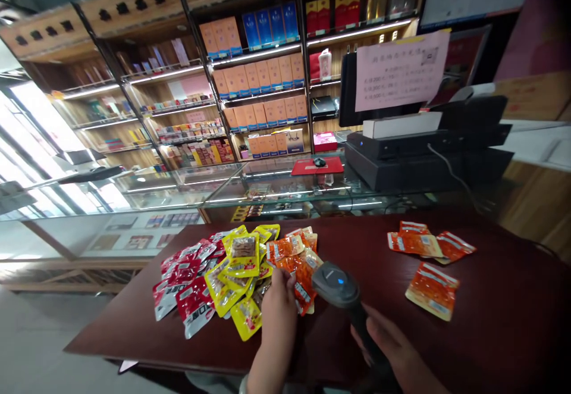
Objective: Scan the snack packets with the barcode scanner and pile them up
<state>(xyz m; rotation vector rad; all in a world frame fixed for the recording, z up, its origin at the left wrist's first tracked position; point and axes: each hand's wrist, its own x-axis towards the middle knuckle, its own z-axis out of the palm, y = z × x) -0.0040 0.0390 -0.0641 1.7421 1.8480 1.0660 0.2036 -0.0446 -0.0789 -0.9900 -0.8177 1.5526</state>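
My right hand (383, 334) is wrapped around the handle of a dark barcode scanner (336, 284), whose head shows a small blue light. The scanner's head points toward the orange snack packets (306, 266) in the middle of the table. On that pile, my left hand (281, 293) has its fingers closed at the edge of an orange snack packet (304, 299); the fingertips are partly hidden. Just left of it lie yellow snack packets (243, 269) in a heap, overlapping red and white packets (191, 281). Several more orange packets (432, 290) rest apart on the right.
All the packets lie on a dark red-brown table (134, 328). Behind it stands a glass display counter (223, 188) with a red mouse pad (303, 166) and mouse. A cash register (423, 156) with a cable is at the back right. Shelves of boxes (259, 78) line the wall.
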